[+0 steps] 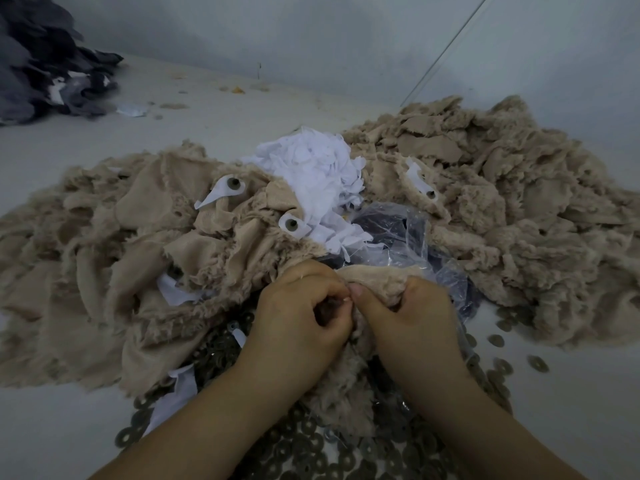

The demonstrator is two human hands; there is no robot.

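1. A pale tabletop (242,109) runs back to a plain pale wall (311,36); small crumbs of fluff lie along the far edge.
2. Two heaps of beige plush: a left heap (104,230) and a right heap (502,188).
3. Between them sits one pile of white scraps (318,174), and just in front of it one clear plastic bag (398,233).
4. One dark grey fabric pile (45,71) lies in the far left corner.
5. Three plastic eyes (233,183) on white patches show plainly.
6. Grey washers (311,441) are spread near the arms, too many to count.
7. The left grip (298,317) and right grip (412,317) are both clamped on one plush piece (377,275), held just before the bag, thumbs meeting.
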